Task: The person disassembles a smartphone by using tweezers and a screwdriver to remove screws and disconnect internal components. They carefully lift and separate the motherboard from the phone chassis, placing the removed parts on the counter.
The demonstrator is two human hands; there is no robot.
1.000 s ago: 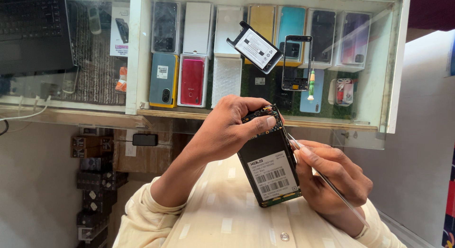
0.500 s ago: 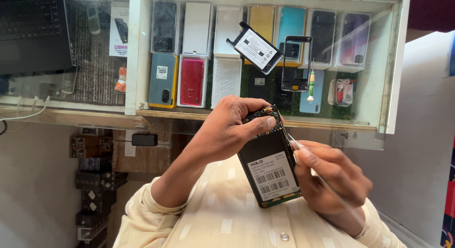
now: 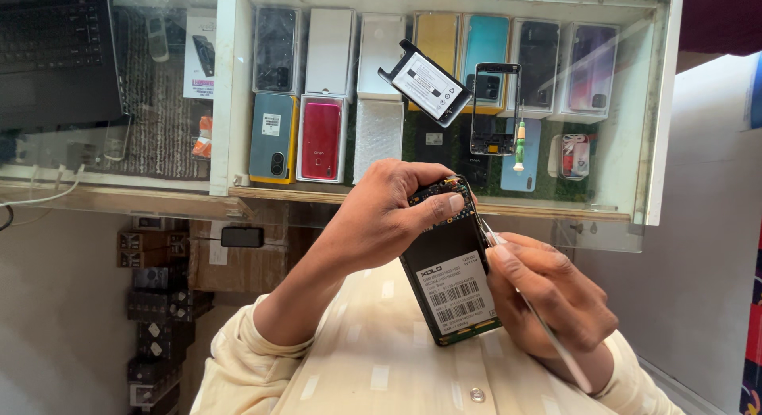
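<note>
The left hand (image 3: pixel 381 217) holds an opened phone (image 3: pixel 454 264) by its upper end: the fingers are closed around the top, and the thumb presses on the exposed circuit board there. The phone has no back cover, so one sees its dark inner plate with a white label and a green edge at the lower end. It is held in the air above the person's cream shirt (image 3: pixel 381 367), tilted, with the top toward the glass worktop (image 3: pixel 556 213).

The right hand (image 3: pixel 548 300) is closed on a thin metal tool (image 3: pixel 548 328) — it looks like tweezers. The fingers pinch it near the front, and its tip touches the right upper side of the phone, just beside the left thumb. The long end of the tool goes out past the wrist.

On the glass worktop, near its middle, lies a separate black phone part with a white label (image 3: pixel 427 83), tilted. Just to the right of it lies an empty black phone frame (image 3: pixel 494 109), and beside the frame a small screwdriver with green handle (image 3: pixel 520 145). Under the glass stand many phone boxes and cases (image 3: pixel 321 137) in rows — red, yellow, blue, white. At the far left edge there is a dark laptop (image 3: pixel 55 54).
</note>
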